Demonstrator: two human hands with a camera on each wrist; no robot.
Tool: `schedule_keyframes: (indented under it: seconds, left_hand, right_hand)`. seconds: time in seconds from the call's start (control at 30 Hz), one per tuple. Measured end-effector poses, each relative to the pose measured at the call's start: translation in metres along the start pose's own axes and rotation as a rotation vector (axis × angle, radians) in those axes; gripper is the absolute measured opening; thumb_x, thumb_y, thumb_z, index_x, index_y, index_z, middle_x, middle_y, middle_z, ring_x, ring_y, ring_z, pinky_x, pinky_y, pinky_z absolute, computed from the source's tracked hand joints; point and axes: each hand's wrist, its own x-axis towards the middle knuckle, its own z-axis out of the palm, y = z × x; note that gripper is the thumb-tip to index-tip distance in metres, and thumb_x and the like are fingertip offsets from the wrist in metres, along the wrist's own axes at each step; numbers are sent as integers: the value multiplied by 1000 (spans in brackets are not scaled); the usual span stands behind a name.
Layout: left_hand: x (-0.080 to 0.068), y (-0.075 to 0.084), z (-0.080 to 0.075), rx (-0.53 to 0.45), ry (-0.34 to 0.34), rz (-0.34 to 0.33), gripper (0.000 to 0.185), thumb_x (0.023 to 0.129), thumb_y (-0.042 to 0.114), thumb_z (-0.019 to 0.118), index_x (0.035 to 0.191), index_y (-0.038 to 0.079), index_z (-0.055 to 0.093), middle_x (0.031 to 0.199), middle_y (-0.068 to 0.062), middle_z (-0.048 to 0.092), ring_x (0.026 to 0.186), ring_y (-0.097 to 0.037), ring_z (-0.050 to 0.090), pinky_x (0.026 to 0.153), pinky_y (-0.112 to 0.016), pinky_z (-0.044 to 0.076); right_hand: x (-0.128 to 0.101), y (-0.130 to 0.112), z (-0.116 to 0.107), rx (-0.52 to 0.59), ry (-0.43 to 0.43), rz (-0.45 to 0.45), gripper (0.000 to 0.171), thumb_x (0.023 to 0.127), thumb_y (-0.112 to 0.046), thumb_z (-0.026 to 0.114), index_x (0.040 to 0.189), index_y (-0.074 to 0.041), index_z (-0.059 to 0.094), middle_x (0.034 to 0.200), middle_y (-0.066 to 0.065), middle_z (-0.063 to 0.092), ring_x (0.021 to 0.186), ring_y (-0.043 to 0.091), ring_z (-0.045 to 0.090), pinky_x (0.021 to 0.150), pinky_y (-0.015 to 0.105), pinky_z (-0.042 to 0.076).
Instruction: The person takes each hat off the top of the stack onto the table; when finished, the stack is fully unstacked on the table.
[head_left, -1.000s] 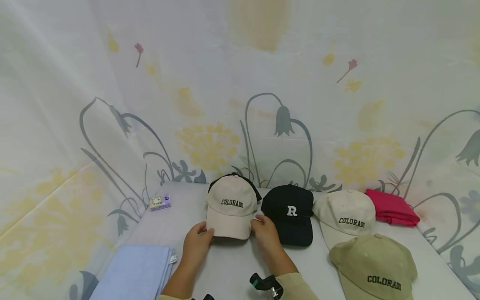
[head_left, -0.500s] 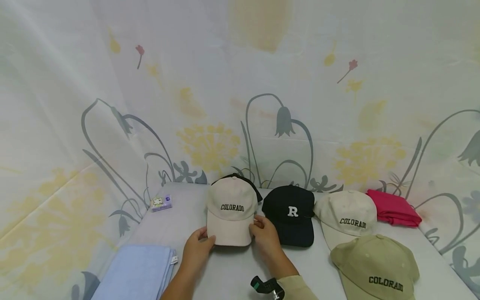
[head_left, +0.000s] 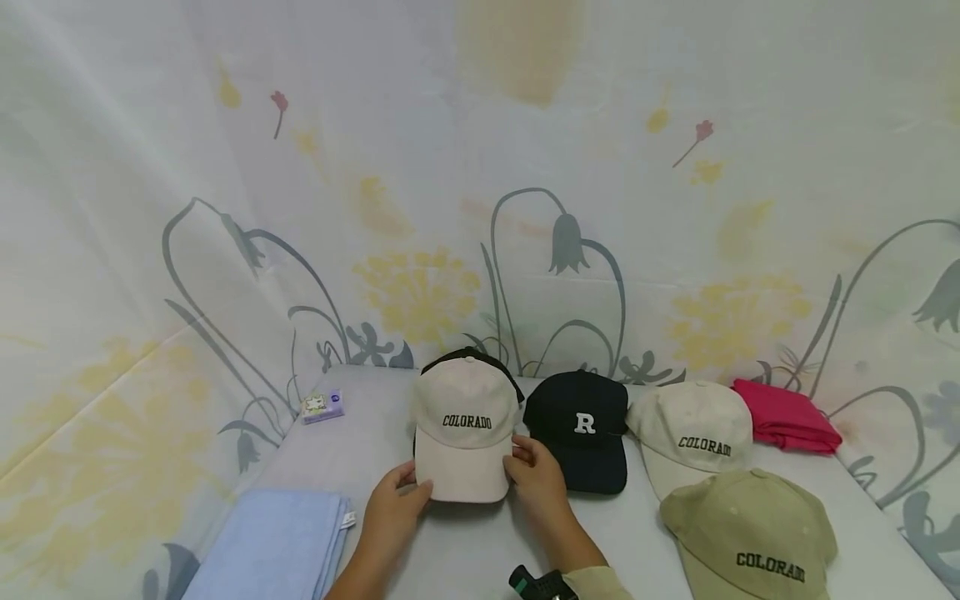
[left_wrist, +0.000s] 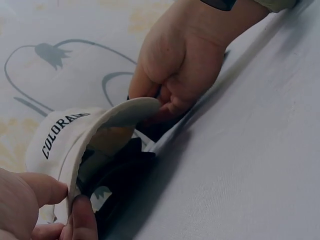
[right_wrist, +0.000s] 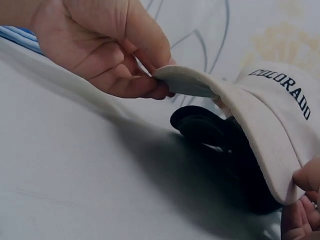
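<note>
Cream cap (head_left: pixel 465 433) lettered COLORADO is held at the middle of the tabletop (head_left: pixel 465 550), brim toward the person, brim lifted off the surface. A second, black cap (right_wrist: pixel 220 135) is seen beneath it in both wrist views, nested under the crown; whether the two touch cannot be told. Left hand (head_left: pixel 393 504) pinches the brim's left corner, thumb on top, fingers curled under. Right hand (head_left: pixel 534 479) pinches the right corner the same way. Step judged: the cream cap is being set over, or squared up on, the black one under it; which of the two cannot be told. The next move, as judged, calls for both brim corners to be kept level and the crown centred over the cap below, with a light grip so the brim is not creased. Just beside on the right lies a black cap marked R (head_left: pixel 581 425), then another cream cap (head_left: pixel 693 433), an olive cap (head_left: pixel 750 529) nearer, and a folded pink cloth (head_left: pixel 787 415). A folded blue towel (head_left: pixel 270 546) lies at the left, a small box (head_left: pixel 322 406) further back.
</note>
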Motion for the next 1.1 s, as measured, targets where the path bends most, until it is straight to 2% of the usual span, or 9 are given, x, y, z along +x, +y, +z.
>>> schedule_keyframes:
  seconds: [0.1, 0.53, 0.87, 1.1]
  left_hand:
    - [-4, 2, -2, 24, -3, 5, 55, 96, 17, 73, 143, -5, 56, 132, -19, 63, 127, -34, 55, 107, -54, 47]
    - [-25, 10, 0, 31, -41, -3, 57, 95, 20, 74, 143, -4, 56, 131, -16, 62, 115, -28, 60, 92, -41, 55]
    - [-37, 14, 5, -2, -68, 36, 55, 93, 17, 77, 141, -4, 58, 128, -15, 62, 113, -27, 63, 88, -38, 56]
    - [-43, 16, 9, -10, -122, 44, 58, 93, 16, 76, 143, -7, 55, 129, -18, 62, 99, -19, 65, 81, -33, 55]
  right_hand:
    - [-5, -3, -2, 13, 5, -10, 44, 97, -6, 67, 139, 2, 59, 125, 17, 60, 110, 25, 57, 84, 26, 54]
    - [-27, -14, -19, -1, 19, -35, 44, 97, -5, 69, 139, 3, 59, 126, 17, 60, 109, 23, 58, 81, 19, 52]
    - [-38, -19, -33, 9, 33, -44, 44, 97, -3, 68, 139, 6, 57, 127, 20, 62, 106, 22, 59, 80, 17, 52]
    - [-46, -23, -45, -6, 66, -39, 43, 95, 0, 69, 137, 6, 59, 122, 18, 62, 101, 20, 58, 78, 17, 52]
